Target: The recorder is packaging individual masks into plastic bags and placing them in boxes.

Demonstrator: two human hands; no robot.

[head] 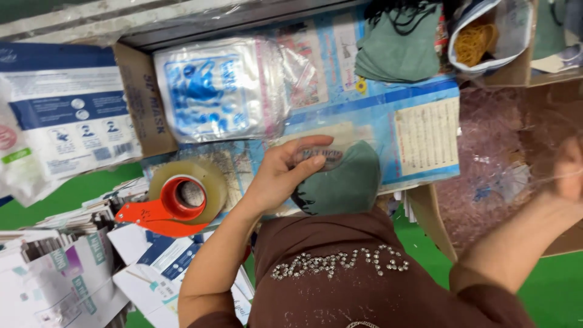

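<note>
**Green mask in a clear bag**

Green mask point(340, 182) sits in a clear bag on the blue paper point(419, 130). Left hand point(285, 173) pinches its top edge. Right hand point(568, 170) is blurry, fingers closed on a clear plastic sheet point(504, 152). Tape roll point(185, 194) lies nearby.

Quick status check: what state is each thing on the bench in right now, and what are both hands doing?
Left hand: fingers closed on a green face mask.
Right hand: blurred, against thin clear plastic film; grip unclear.
Stack of green masks: loose, unbagged.
Bag of rubber bands: open.
Tape dispenser: lying flat, roll loaded.
Clear packets: stacked flat.
</note>
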